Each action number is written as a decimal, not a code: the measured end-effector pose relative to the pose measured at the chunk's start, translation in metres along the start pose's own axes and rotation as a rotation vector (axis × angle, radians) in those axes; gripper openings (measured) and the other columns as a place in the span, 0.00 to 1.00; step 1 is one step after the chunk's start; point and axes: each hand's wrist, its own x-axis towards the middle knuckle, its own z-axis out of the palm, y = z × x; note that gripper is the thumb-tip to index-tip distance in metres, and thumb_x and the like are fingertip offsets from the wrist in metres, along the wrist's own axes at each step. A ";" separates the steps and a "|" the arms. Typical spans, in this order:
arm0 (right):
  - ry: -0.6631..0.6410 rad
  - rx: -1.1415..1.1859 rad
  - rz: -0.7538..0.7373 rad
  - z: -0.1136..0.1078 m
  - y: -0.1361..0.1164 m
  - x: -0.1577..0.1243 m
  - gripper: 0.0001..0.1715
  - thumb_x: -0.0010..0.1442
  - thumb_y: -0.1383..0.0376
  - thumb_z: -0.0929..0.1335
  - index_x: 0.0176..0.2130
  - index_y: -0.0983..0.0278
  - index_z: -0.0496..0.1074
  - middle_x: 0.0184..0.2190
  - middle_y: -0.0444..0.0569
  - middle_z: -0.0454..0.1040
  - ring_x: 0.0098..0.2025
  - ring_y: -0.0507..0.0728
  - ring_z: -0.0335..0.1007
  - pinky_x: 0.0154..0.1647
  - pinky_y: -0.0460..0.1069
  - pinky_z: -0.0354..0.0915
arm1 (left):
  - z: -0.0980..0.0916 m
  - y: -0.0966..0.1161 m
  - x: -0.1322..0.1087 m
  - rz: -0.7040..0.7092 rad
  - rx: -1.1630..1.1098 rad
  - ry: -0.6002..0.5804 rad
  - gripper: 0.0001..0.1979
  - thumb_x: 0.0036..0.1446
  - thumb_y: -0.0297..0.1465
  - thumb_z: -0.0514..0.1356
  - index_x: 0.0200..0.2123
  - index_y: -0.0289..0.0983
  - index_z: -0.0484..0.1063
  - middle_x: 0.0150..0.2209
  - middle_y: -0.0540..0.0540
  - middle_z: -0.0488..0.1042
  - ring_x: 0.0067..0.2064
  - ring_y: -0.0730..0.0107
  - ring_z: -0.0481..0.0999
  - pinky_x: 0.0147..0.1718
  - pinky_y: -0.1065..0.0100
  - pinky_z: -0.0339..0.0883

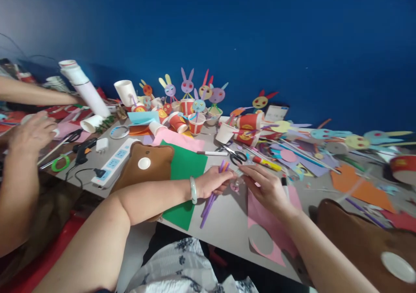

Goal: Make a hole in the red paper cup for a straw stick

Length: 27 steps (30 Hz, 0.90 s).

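Note:
My left hand [212, 182], with a pale bangle [193, 190] at its wrist, is closed around a few purple straws [208, 210]; an orange end shows above the fist. Close beside it, my right hand [264, 187] has its fingers bent together at a small whitish, see-through piece between the hands, too blurred to name. Just beyond the hands lie black-handled scissors [237, 156] and a yellow-and-red tube [266, 164]. Under my right hand is pink paper [258, 215] with a round hole cut in it. Green paper [188, 163] lies beneath my left forearm.
Paper cups with rabbit-faced figures [187, 85] stand along the blue wall. A power strip [113, 163] and a brown bear-shaped pad [152, 158] are at left, another brown pad [357, 241] at right. A tall white bottle [86, 89] leans near another person's hand [32, 132].

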 end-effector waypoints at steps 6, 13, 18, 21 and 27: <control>-0.023 0.043 -0.017 -0.002 -0.003 0.000 0.18 0.68 0.67 0.63 0.54 0.60 0.73 0.45 0.56 0.77 0.46 0.58 0.76 0.42 0.50 0.73 | 0.000 -0.001 -0.001 0.014 0.020 -0.035 0.19 0.52 0.44 0.65 0.26 0.39 0.59 0.16 0.62 0.46 0.15 0.84 0.44 0.16 0.74 0.34; -0.134 0.166 0.185 -0.003 -0.004 0.000 0.19 0.66 0.63 0.64 0.54 0.62 0.73 0.38 0.52 0.79 0.29 0.52 0.72 0.26 0.46 0.69 | 0.000 0.000 -0.002 0.004 0.046 -0.044 0.10 0.52 0.34 0.60 0.25 0.38 0.63 0.16 0.61 0.47 0.15 0.84 0.43 0.16 0.74 0.34; -0.171 0.225 0.218 -0.006 -0.008 0.004 0.19 0.67 0.62 0.63 0.54 0.62 0.73 0.38 0.52 0.79 0.34 0.55 0.74 0.30 0.47 0.69 | -0.002 -0.003 0.000 0.009 0.033 -0.054 0.10 0.51 0.32 0.59 0.25 0.39 0.58 0.16 0.61 0.47 0.15 0.84 0.43 0.16 0.74 0.34; -0.175 0.235 0.235 -0.005 -0.006 0.004 0.19 0.67 0.62 0.63 0.55 0.63 0.73 0.35 0.51 0.79 0.34 0.55 0.75 0.34 0.49 0.70 | -0.002 -0.004 0.000 0.012 0.003 -0.070 0.12 0.50 0.30 0.59 0.25 0.40 0.55 0.16 0.62 0.46 0.15 0.84 0.43 0.16 0.74 0.34; -0.169 0.231 0.209 -0.001 0.001 0.001 0.19 0.67 0.61 0.64 0.55 0.63 0.72 0.35 0.50 0.79 0.37 0.56 0.75 0.38 0.50 0.70 | -0.001 -0.004 -0.001 0.012 0.016 -0.076 0.14 0.53 0.36 0.61 0.25 0.39 0.58 0.15 0.62 0.45 0.15 0.84 0.43 0.16 0.74 0.35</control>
